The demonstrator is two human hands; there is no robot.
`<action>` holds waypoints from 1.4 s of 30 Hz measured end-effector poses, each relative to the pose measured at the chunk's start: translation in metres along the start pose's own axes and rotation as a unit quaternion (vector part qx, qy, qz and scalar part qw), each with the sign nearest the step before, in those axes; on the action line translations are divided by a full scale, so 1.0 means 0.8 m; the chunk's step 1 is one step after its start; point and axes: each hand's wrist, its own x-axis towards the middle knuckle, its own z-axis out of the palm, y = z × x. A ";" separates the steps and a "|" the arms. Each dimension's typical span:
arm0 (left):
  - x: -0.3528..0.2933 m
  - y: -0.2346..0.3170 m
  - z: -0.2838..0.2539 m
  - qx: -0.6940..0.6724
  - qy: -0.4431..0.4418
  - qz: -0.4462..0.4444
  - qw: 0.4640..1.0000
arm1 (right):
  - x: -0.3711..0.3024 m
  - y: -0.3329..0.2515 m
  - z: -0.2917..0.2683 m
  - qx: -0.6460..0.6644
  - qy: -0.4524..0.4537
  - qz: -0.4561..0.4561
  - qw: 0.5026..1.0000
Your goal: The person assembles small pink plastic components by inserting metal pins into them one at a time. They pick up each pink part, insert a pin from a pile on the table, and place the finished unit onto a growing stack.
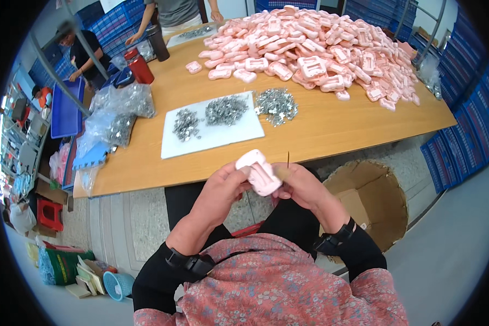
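Observation:
Over my lap, just off the table's near edge, I hold a pale pink plastic casing (pixel 262 176) with a recessed slot in its face. My left hand (pixel 214 193) pinches its left side. The fingers of my right hand (pixel 305 187) are closed on its right side, and a thin dark pointed stick (pixel 288 157) juts up from that hand. Beyond my hands lies a white board (pixel 174 146), bearing a larger heap of small metal pieces (pixel 226 110) and a smaller heap (pixel 186 125). Another metal heap (pixel 277 106) touches the board's right side.
A big mound of pink casings (pixel 309 49) covers the far right of the wooden table (pixel 358 136). Plastic bags of metal parts (pixel 136 100) and a red flask (pixel 139 68) stand left. A cardboard bin (pixel 394 195) sits by my right knee. People stand beyond the table.

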 end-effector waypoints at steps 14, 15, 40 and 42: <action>0.139 -0.003 0.001 -0.166 -0.054 0.000 0.985 | 0.020 -0.068 -0.066 -0.178 0.192 0.019 0.965; 0.149 -0.002 -0.003 -0.190 -0.055 0.000 0.980 | 0.025 -0.074 -0.087 -0.211 0.223 -0.022 0.951; 0.185 -0.013 -0.053 -0.213 -0.109 -0.137 0.961 | 0.155 -0.113 -0.200 -0.541 0.318 -0.076 0.775; 0.185 -0.012 -0.053 -0.204 -0.112 -0.139 0.963 | 0.158 -0.115 -0.191 -0.578 0.315 -0.070 0.749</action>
